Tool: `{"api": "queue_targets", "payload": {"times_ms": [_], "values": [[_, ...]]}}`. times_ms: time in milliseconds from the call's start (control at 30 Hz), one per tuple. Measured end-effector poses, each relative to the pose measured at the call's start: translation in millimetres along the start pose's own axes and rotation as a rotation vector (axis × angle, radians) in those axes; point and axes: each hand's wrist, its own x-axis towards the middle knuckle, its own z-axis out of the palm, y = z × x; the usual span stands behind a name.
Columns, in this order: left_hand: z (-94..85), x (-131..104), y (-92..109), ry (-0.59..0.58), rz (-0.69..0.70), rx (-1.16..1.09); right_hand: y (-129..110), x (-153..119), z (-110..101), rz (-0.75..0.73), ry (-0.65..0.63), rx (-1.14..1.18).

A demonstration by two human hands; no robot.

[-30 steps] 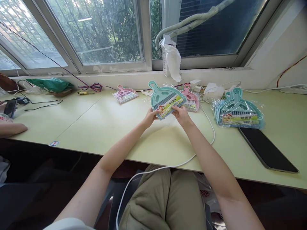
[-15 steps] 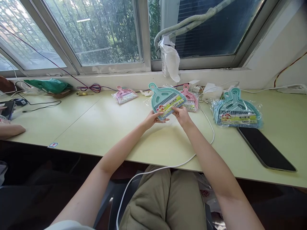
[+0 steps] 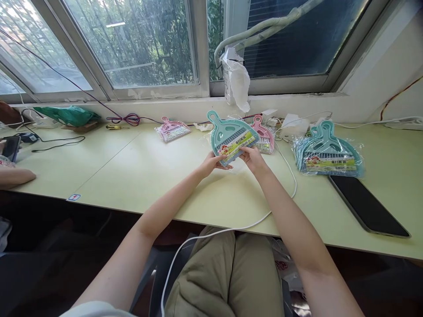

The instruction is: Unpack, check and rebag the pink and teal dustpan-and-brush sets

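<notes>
Between my two hands is a teal dustpan and brush set [image 3: 228, 132] in clear wrap, raised over the table and tilted. My left hand [image 3: 213, 164] grips its lower left edge, fingers beneath. The lower right edge is pinched by my right hand [image 3: 252, 157]. A pink dustpan set [image 3: 263, 134] stands just behind, partly covered by the teal one. Another pink dustpan set [image 3: 172, 129] lies further left. To the right, several teal dustpan sets [image 3: 327, 152] are stacked together in clear wrap.
A large black phone [image 3: 368, 204] lies at the right. A white cable [image 3: 238, 229] crosses the table edge and my lap. At the back left are a yellow-handled screwdriver [image 3: 114, 127], bundled wire [image 3: 130, 119] and a green bag [image 3: 71, 116]. Another person's arm [image 3: 16, 177] rests far left.
The teal dustpan set has stayed in both hands, nearly still. The whole view has shifted very slightly.
</notes>
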Motion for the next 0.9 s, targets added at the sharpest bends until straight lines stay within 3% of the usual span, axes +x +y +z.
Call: {"api": "queue_targets", "payload": {"times_ms": [500,900], "values": [[-0.6,2,0,0.033,-0.01,0.017,4,2,1,0.02,0.03,0.003],[-0.4,0,3,0.019,-0.012,0.04,11,9,3,0.095,0.207,0.082]]}}
